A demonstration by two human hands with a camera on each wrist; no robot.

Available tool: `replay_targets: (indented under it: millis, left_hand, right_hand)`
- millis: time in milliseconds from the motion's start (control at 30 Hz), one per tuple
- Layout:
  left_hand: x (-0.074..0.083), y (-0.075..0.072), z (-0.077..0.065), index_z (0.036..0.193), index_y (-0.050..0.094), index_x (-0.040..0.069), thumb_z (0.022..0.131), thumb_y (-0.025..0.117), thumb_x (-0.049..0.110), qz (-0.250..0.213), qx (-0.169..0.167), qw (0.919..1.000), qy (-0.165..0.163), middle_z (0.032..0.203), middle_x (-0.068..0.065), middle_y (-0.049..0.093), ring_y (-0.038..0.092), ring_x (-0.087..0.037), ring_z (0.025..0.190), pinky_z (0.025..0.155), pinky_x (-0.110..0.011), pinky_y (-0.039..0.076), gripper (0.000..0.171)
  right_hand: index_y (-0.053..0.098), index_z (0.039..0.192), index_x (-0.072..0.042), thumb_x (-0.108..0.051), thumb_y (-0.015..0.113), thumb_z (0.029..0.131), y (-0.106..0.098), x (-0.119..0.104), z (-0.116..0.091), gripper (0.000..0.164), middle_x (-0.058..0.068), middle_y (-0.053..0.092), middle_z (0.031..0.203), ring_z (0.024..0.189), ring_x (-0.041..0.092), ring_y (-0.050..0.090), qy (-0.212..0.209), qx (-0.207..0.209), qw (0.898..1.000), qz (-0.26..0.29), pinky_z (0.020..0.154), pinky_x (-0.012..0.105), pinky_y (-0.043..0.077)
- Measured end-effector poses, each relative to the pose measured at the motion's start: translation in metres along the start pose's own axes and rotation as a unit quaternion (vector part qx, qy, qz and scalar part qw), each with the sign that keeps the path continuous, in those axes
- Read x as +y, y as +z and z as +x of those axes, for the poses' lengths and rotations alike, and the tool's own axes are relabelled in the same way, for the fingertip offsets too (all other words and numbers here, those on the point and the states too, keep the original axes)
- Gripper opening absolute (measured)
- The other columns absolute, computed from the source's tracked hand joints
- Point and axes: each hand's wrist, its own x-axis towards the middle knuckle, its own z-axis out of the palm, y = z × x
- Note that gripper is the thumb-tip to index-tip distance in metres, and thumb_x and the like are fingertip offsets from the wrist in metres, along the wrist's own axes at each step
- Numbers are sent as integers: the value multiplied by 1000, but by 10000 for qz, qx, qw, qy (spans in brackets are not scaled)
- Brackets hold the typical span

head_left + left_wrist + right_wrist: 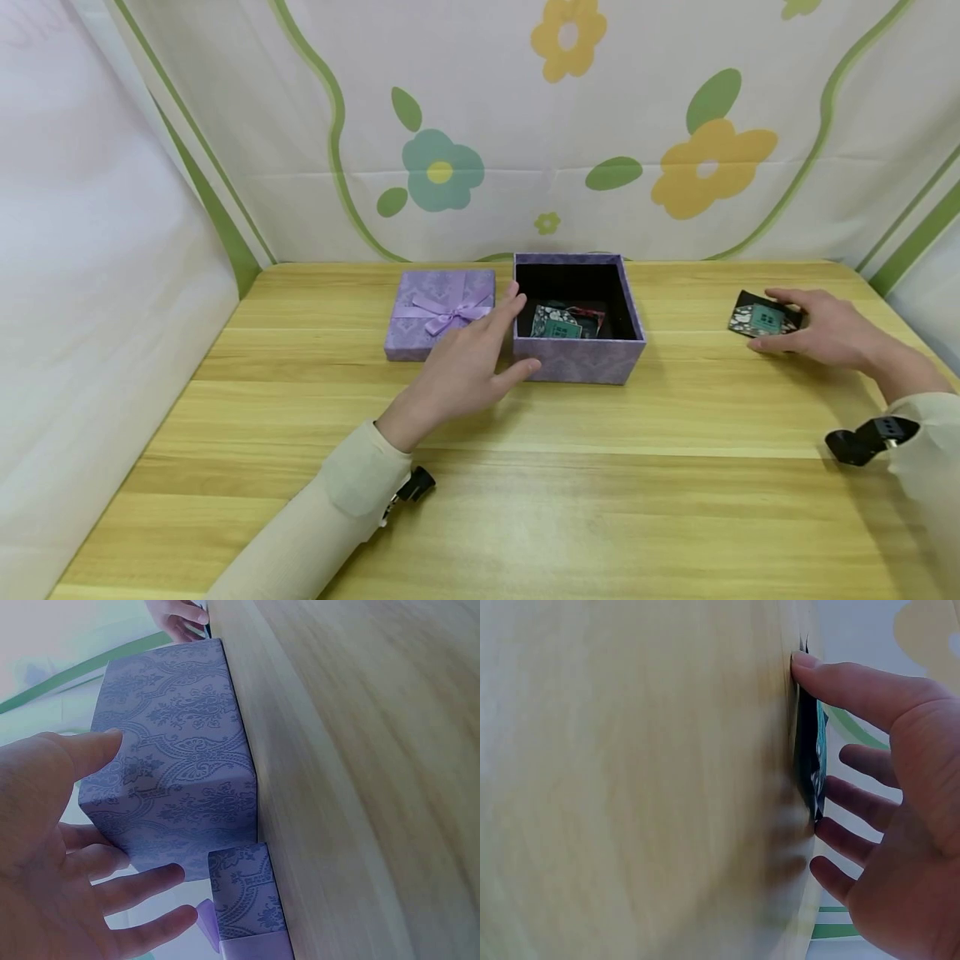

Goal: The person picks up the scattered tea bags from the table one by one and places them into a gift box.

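Note:
A purple patterned gift box [577, 362] stands without its lid, its black inside facing up. Inside it lie sachets [557, 323] with floral print and green labels, partly hidden by the walls. My left hand [468, 367] is spread at the box's left corner; in the left wrist view the fingers [154, 889] are extended beside it. To the right, my right hand [828, 329] pinches a dark floral sachet [761, 318] with a green label between thumb and fingers. In the right wrist view this sachet [810, 750] is edge-on, close to the tabletop.
The purple box lid [416, 304] with a ribbon bow lies left of the box, under the left forearm's reach. A wooden table [555, 500] carries everything. White curtains [510, 125] with printed flowers hang behind and at the sides.

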Motion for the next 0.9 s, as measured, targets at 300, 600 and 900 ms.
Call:
replay_targets:
  millis: [300, 600, 900]
  left_hand:
    - [-1, 1, 0, 170, 24, 10, 105, 64, 48, 26, 31, 10000, 32, 179, -5, 17, 73, -29, 100, 89, -44, 58, 85]
    - [0, 0, 0, 170, 25, 9, 105, 65, 47, -7, 53, 10000, 34, 179, -6, 18, 73, -34, 111, 94, -47, 59, 85]
    - [0, 0, 0, 170, 24, 10, 105, 65, 47, -31, 38, 10000, 8, 179, -5, 18, 73, -30, 101, 88, -45, 58, 85]
  right_hand:
    - [21, 163, 12, -44, 80, 94, 1, 1, -2, 107, 46, 29, 156, 139, 66, 26, 42, 25, 10000, -62, 106, 75, 28]
    - [26, 159, 17, -45, 82, 92, 0, 1, -1, 107, 50, 29, 152, 134, 63, 31, 158, 55, 9999, -26, 102, 73, 34]
    - [30, 159, 15, -47, 84, 90, 3, 3, 2, 108, 47, 40, 148, 129, 57, 41, 99, 258, 9996, 44, 101, 70, 37]
